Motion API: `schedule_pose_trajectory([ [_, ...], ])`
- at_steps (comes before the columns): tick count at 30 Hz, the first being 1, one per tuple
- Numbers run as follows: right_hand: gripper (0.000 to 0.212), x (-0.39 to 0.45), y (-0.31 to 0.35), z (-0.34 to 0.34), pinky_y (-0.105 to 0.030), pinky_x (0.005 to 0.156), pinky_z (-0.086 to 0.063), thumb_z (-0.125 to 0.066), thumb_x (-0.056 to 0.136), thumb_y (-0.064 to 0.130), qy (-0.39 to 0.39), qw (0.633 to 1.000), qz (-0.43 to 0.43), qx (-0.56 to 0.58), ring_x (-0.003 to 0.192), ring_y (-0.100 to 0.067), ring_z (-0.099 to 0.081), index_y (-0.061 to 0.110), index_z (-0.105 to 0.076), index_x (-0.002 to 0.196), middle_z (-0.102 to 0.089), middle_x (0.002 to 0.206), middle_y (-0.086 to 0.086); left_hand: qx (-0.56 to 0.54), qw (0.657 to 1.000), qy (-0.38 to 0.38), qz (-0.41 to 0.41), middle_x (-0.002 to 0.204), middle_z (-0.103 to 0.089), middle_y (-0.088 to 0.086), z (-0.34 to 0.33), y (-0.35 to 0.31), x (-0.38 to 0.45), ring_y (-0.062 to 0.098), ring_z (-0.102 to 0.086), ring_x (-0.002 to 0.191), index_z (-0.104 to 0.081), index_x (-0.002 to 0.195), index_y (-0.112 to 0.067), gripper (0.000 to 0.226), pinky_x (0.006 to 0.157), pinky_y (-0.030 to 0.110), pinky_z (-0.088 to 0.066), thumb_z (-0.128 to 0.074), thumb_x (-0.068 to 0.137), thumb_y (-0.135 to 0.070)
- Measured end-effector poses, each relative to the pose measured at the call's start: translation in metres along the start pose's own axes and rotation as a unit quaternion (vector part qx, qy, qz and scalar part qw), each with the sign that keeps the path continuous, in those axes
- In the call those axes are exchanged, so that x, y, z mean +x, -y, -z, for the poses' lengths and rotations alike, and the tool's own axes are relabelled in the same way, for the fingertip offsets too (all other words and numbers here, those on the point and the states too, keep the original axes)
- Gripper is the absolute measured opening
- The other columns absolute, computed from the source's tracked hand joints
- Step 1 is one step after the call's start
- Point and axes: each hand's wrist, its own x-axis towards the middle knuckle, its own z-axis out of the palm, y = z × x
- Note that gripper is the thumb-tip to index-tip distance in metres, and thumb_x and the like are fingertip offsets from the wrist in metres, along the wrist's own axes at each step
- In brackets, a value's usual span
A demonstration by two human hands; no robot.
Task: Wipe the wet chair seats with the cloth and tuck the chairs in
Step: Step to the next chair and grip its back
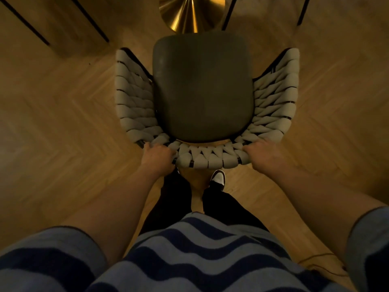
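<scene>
Now both hands, left (158,155) and right (262,151), clamp the chair (202,91) backrest's corners.

left hand (158,155), right hand (261,153), both gripping chair (202,91) backrest

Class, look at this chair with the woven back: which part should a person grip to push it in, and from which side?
Grip the top rim of the curved woven backrest, from behind, one hand at each rear corner, as the left hand and right hand do here. The rim wraps around the seat, so spaced hands should steer the chair straight.
</scene>
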Motion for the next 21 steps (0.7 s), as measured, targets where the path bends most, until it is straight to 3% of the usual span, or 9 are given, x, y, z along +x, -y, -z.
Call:
schedule_pose_trajectory([
  [3,0.038,-0.014,-0.003,0.001,-0.031,0.07,-0.039,-0.062,0.088,0.011,-0.068,0.989,-0.037,0.124,0.1,-0.021,-0.061,0.024,-0.061,0.124,-0.067,0.113,-0.002,-0.152,0.987,-0.047,0.014,0.105,-0.06,-0.002,0.002,0.005,-0.009,0.022,-0.052,0.104,-0.065,0.113,-0.028,0.037,0.091,0.038,-0.036,-0.059,0.078,-0.039],
  [5,0.044,-0.022,-0.001,-0.004,-0.031,0.068,-0.043,-0.062,0.086,0.008,-0.168,0.911,-0.15,0.346,0.093,-0.017,-0.058,0.022,-0.06,0.127,-0.062,0.117,-0.004,-0.329,0.924,-0.161,0.113,0.113,-0.055,0.005,0.008,0.004,-0.02,0.023,-0.05,0.105,-0.065,0.114,-0.015,0.036,0.086,0.031,-0.038,-0.06,0.081,-0.03],
  [7,0.045,-0.024,0.005,-0.012,-0.032,0.079,-0.046,-0.064,0.087,0.01,-0.258,0.76,-0.3,0.515,0.104,-0.019,-0.055,0.019,-0.056,0.13,-0.055,0.13,-0.006,-0.448,0.814,-0.232,0.286,0.103,-0.054,0.008,0.008,0.001,-0.028,0.022,-0.05,0.093,-0.058,0.097,-0.008,0.015,0.073,0.028,-0.04,-0.057,0.087,-0.02],
  [8,0.043,-0.023,0.006,-0.016,-0.033,0.082,-0.048,-0.066,0.087,0.012,-0.246,0.683,-0.363,0.585,0.106,-0.02,-0.056,0.017,-0.054,0.129,-0.055,0.132,-0.007,-0.518,0.742,-0.225,0.361,0.093,-0.055,0.008,0.006,-0.003,-0.029,0.023,-0.052,0.087,-0.054,0.091,-0.009,0.01,0.066,0.029,-0.042,-0.055,0.089,-0.019],
  [10,0.042,-0.015,0.006,-0.025,-0.039,0.086,-0.057,-0.071,0.089,0.02,-0.134,0.539,-0.412,0.722,0.101,-0.022,-0.062,0.015,-0.054,0.128,-0.061,0.123,-0.006,-0.694,0.577,-0.139,0.407,0.089,-0.055,0.005,-0.001,-0.013,-0.028,0.025,-0.06,0.088,-0.053,0.101,-0.012,0.016,0.069,0.035,-0.054,-0.057,0.093,-0.026],
  [11,0.041,-0.011,0.005,-0.027,-0.042,0.087,-0.06,-0.072,0.091,0.024,-0.074,0.493,-0.405,0.766,0.1,-0.024,-0.065,0.016,-0.055,0.127,-0.064,0.118,-0.006,-0.75,0.528,-0.089,0.389,0.093,-0.056,0.003,-0.003,-0.02,-0.028,0.027,-0.063,0.091,-0.051,0.11,-0.016,0.022,0.075,0.04,-0.058,-0.059,0.095,-0.029],
  [12,0.036,-0.007,0.002,-0.028,-0.044,0.086,-0.061,-0.072,0.092,0.025,-0.038,0.48,-0.393,0.783,0.099,-0.026,-0.068,0.018,-0.056,0.123,-0.066,0.116,-0.006,-0.778,0.51,-0.055,0.363,0.1,-0.056,0.003,-0.005,-0.024,-0.025,0.029,-0.064,0.094,-0.048,0.117,-0.018,0.027,0.077,0.043,-0.059,-0.06,0.095,-0.028],
  [15,0.022,0.005,-0.007,-0.031,-0.041,0.078,-0.063,-0.071,0.093,0.017,-0.04,0.511,-0.382,0.769,0.098,-0.028,-0.07,0.02,-0.056,0.109,-0.067,0.115,-0.009,-0.798,0.48,-0.058,0.359,0.114,-0.057,0.008,-0.008,-0.027,-0.013,0.029,-0.063,0.098,-0.049,0.121,-0.015,0.028,0.068,0.04,-0.06,-0.061,0.095,-0.016],
  [21,0.018,0.023,-0.018,-0.028,-0.042,0.077,-0.064,-0.075,0.09,0.017,-0.046,0.542,-0.385,0.745,0.094,-0.027,-0.071,0.019,-0.058,0.089,-0.068,0.104,-0.009,-0.8,0.463,-0.068,0.376,0.117,-0.057,0.01,0.002,-0.02,0.008,0.025,-0.062,0.096,-0.051,0.124,-0.013,0.032,0.058,0.036,-0.058,-0.061,0.094,-0.01],
])
